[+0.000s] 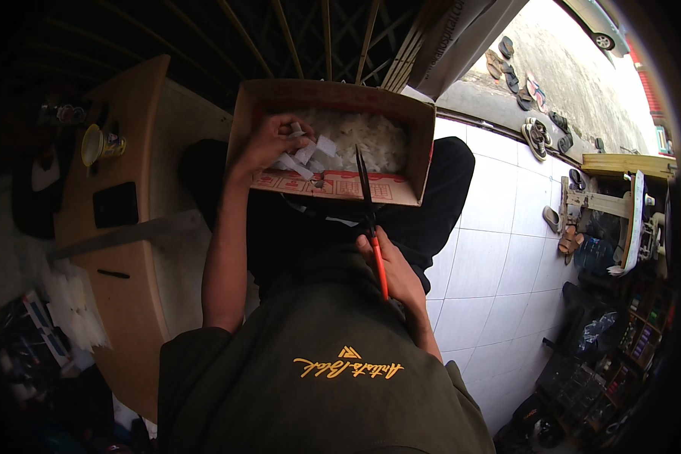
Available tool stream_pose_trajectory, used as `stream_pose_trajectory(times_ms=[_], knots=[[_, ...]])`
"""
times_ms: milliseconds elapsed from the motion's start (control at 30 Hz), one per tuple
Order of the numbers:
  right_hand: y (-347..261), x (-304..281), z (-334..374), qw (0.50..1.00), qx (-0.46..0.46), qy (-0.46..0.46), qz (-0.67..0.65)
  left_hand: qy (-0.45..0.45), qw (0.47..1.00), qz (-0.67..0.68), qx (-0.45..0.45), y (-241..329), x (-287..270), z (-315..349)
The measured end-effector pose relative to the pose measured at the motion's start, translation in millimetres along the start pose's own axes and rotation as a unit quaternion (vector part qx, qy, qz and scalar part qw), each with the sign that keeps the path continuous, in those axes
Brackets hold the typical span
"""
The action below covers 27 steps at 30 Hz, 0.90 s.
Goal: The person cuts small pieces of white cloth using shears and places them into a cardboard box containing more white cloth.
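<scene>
Two bare hands work over one cardboard box (pixel 333 98) resting on the person's lap, far from the chest. Left hand (pixel 268 140) reaches forward into the box's left side, arm stretched out, fingers pinched on a few white strips (pixel 304 155). Right hand (pixel 390 265) sits nearer, fist wrapped round the orange handles of one pair of scissors (pixel 369 219), whose dark blades lie together, pointing far into the box of white scraps (pixel 363 136).

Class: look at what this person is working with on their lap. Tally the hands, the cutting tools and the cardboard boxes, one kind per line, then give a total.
Hands: 2, left hand and right hand
Scissors: 1
Cardboard box: 1
Total: 4
</scene>
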State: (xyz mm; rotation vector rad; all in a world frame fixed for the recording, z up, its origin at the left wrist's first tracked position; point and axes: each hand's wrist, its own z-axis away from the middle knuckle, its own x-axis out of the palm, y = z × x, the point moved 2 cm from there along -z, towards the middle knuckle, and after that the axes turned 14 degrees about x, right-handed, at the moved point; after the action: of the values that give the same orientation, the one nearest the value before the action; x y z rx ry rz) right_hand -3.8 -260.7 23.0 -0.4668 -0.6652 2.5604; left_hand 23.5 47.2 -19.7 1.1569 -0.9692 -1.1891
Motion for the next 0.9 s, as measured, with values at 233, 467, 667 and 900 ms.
stream_pose_trajectory(times_ms=[233, 467, 667, 900], knots=[[0.1, 0.4, -0.6, 1.000, -0.002, 0.007, 0.006, 0.038, 0.998, 0.017, 0.055, 7.7, 9.0, 4.7], [-3.2, -0.3, 2.8, 1.000, 0.003, 0.001, 0.009, -0.008, 0.996, -0.093, -0.014, 2.1, 3.6, 2.1], [-3.5, -0.8, 2.1, 1.000, 0.006, 0.002, 0.012, 0.055, 0.890, -0.398, 0.215, 2.8, 15.4, 4.2], [-1.1, 0.3, -0.6, 1.000, 0.005, 0.001, 0.011, 0.045, 0.864, -0.477, 0.156, 27.7, 30.0, 9.4]])
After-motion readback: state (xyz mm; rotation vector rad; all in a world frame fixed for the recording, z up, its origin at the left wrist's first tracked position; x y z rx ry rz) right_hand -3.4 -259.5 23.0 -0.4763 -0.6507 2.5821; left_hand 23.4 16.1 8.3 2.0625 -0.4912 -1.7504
